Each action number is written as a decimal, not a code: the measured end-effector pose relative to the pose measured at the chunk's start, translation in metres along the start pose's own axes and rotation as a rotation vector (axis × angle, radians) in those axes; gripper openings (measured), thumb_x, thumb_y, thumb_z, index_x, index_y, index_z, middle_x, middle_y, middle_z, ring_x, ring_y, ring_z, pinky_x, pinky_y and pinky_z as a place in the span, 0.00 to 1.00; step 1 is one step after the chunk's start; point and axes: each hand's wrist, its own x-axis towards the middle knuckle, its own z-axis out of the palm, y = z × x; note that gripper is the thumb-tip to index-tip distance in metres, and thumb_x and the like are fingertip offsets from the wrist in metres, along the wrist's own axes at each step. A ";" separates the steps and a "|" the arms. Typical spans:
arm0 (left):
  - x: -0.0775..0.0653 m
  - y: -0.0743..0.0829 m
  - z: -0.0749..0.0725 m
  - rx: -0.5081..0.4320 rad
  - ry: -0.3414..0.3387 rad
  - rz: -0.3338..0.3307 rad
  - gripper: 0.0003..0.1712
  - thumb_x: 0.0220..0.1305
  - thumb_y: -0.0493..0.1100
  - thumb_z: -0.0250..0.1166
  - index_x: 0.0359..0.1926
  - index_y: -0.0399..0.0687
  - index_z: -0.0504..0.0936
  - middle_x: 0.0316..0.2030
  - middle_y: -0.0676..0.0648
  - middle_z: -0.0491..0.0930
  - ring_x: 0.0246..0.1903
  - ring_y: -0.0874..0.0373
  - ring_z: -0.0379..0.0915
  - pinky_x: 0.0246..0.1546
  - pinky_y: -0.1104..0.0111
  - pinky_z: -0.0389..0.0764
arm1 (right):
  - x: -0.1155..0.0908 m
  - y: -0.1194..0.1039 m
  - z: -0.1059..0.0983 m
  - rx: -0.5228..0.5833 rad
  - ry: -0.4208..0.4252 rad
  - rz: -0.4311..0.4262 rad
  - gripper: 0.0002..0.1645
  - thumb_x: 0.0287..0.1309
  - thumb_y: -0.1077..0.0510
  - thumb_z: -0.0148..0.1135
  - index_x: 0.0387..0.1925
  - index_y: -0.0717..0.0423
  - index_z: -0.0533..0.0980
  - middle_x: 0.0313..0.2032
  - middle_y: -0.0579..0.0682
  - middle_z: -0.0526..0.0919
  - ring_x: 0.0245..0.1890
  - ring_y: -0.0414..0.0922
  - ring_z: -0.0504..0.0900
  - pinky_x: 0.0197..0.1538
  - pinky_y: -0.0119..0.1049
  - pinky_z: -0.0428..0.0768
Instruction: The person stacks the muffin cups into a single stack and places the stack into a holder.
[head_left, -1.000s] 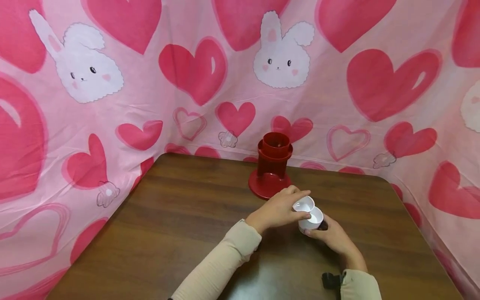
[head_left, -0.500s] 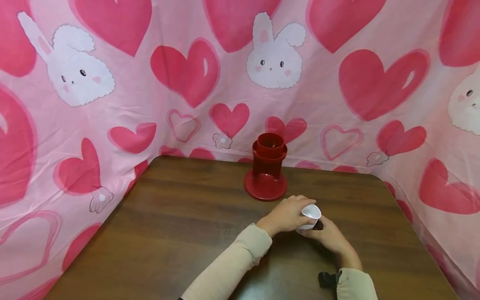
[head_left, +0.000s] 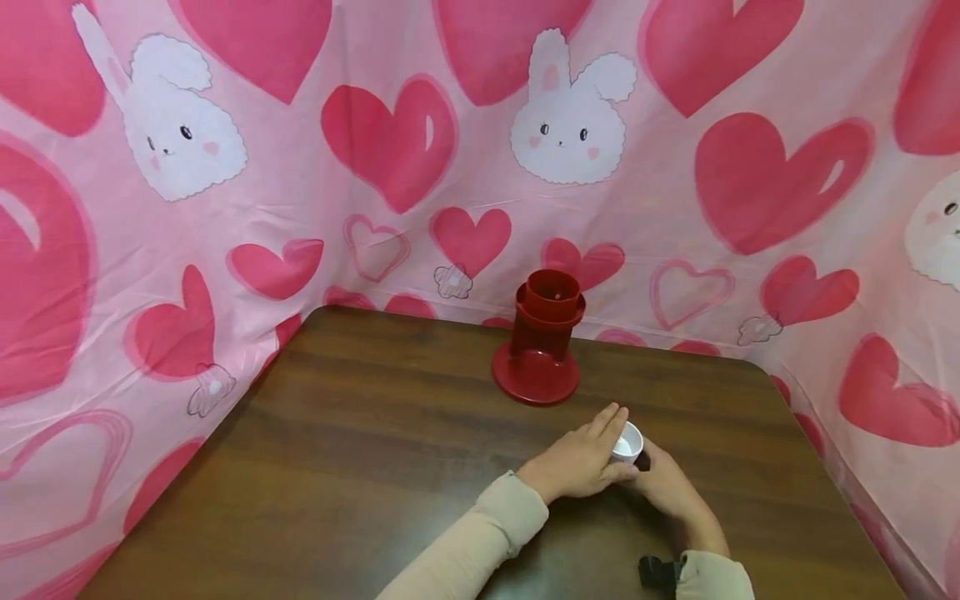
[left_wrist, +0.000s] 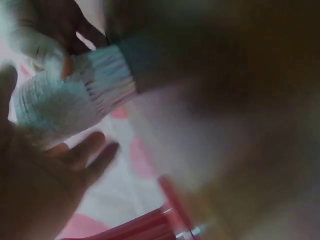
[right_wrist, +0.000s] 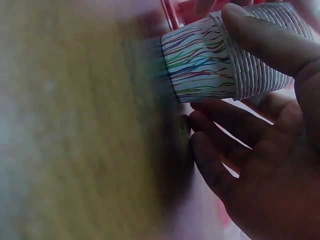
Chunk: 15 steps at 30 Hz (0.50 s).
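A nested stack of white paper cups [head_left: 627,443], printed with wavy coloured lines, stands near the table's right-centre. In the right wrist view the thumb of my right hand [head_left: 670,485] lies across the piled rims of the stack [right_wrist: 202,62], with fingers curled behind it. My left hand [head_left: 581,462] is at the other side of the cups, fingers extended and partly covering the opening in the head view. The left wrist view has its fingers spread beside the stack [left_wrist: 60,107], thumb apart from them.
A red plastic cylinder on a round base [head_left: 536,379], open on top, stands behind the hands near the table's back edge. The brown wooden table [head_left: 360,467] is backed by a pink curtain [head_left: 480,183] with hearts and rabbits. A black device [head_left: 657,573] sits at the right wrist.
The left hand lowered a separate paper cup into the stack held by the right hand, then let go and straightened its fingers. The right hand stayed nearly in place.
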 end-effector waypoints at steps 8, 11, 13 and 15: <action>-0.001 -0.021 0.002 -0.338 -0.041 -0.022 0.46 0.72 0.52 0.63 0.81 0.56 0.47 0.70 0.50 0.66 0.64 0.63 0.67 0.63 0.68 0.67 | -0.010 -0.014 -0.001 0.096 -0.059 -0.019 0.46 0.58 0.60 0.73 0.70 0.71 0.58 0.56 0.64 0.75 0.53 0.55 0.77 0.49 0.39 0.78; -0.004 -0.029 -0.004 -0.374 -0.047 -0.045 0.45 0.69 0.49 0.67 0.79 0.55 0.54 0.68 0.51 0.69 0.63 0.64 0.68 0.63 0.67 0.68 | -0.014 -0.023 0.003 0.062 -0.039 -0.024 0.44 0.60 0.60 0.72 0.70 0.68 0.58 0.56 0.64 0.74 0.53 0.57 0.77 0.50 0.44 0.78; -0.005 -0.035 -0.010 -0.407 -0.041 -0.056 0.42 0.66 0.49 0.70 0.76 0.55 0.60 0.64 0.53 0.74 0.58 0.66 0.71 0.60 0.68 0.70 | -0.012 -0.029 0.006 0.027 -0.018 -0.043 0.41 0.62 0.61 0.70 0.69 0.68 0.59 0.56 0.64 0.74 0.53 0.58 0.78 0.50 0.49 0.78; -0.004 -0.042 -0.016 -0.468 -0.028 -0.061 0.38 0.64 0.46 0.72 0.71 0.54 0.66 0.58 0.55 0.77 0.52 0.67 0.74 0.55 0.70 0.73 | -0.008 -0.035 0.008 0.004 0.005 -0.062 0.38 0.63 0.62 0.68 0.68 0.68 0.61 0.55 0.63 0.75 0.52 0.59 0.79 0.50 0.51 0.79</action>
